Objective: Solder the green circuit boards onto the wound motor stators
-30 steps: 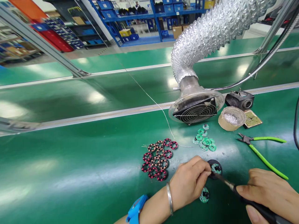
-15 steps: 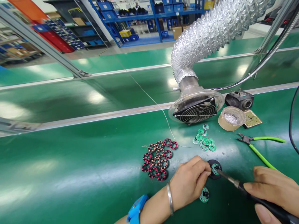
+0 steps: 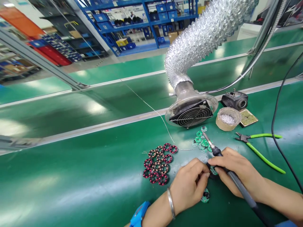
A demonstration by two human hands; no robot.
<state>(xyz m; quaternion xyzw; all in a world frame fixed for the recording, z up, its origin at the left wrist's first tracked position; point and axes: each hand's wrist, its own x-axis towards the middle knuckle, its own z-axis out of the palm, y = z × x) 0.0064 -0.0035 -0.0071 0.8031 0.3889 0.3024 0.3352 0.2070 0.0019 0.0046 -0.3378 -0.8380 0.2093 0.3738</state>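
A worker's two bare hands meet over a small round part on a green bench mat (image 3: 71,176). Well to the left of the fingers lies a cluster of red-and-copper wound coil rings (image 3: 159,164), packed edge to edge. The left hand (image 3: 189,186), with a silver bangle (image 3: 170,203) and a blue wristband (image 3: 139,214) on its forearm, has its fingers drawn together, the thumb and fingertips pinched on the left edge of a black disc fixture (image 3: 213,172) that carries a small green circuit board. Just below those fingertips, lying apart on the mat, is a second green round board (image 3: 205,196). The right hand (image 3: 236,170) presses its fingertips onto the same fixture from the right, while its fingers stay wrapped around the black handle of a soldering iron (image 3: 227,170); the iron's metal tip points up and away from the fingers, ending over a loose pile of green round boards (image 3: 201,140) beyond the knuckles. Farther beyond both hands stands a fume extractor fan (image 3: 191,112) on a silver flexible duct (image 3: 203,34), with a thin solder wire (image 3: 151,108) trailing to its left. To the right of the fingers sit a tape roll (image 3: 228,119), a black iron stand (image 3: 234,100) and green-handled cutters (image 3: 260,146).
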